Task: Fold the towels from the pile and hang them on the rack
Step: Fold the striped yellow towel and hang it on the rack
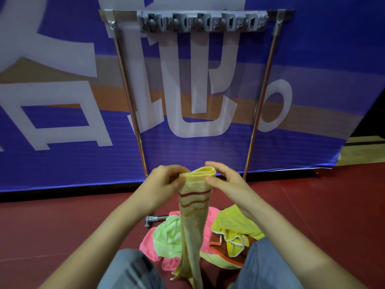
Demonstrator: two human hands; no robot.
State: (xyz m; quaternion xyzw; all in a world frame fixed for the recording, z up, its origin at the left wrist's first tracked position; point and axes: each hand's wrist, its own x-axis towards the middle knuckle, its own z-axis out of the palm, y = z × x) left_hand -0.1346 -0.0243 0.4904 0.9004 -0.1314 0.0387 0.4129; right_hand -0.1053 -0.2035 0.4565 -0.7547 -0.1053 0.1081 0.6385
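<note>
A pale yellow towel point(192, 222) with red and orange stripes hangs long and narrow in front of me, its top edge folded over. My left hand point(164, 184) pinches that top edge on the left side. My right hand point(225, 180) holds the right side of the edge between thumb and fingers, the fingers partly spread. Below on the floor lies the pile point(208, 236) of towels: pink, light green, yellow-green and dark orange. The metal rack point(195, 21) stands straight ahead against the banner, with two upright poles and a grey clip bar on top. No towel hangs on it.
A blue, white and orange banner point(62, 101) forms the wall behind the rack. The floor is a dark red mat point(62, 215). A short metal rack foot point(154, 219) lies left of the pile. My knees in grey trousers point(129, 270) frame the pile.
</note>
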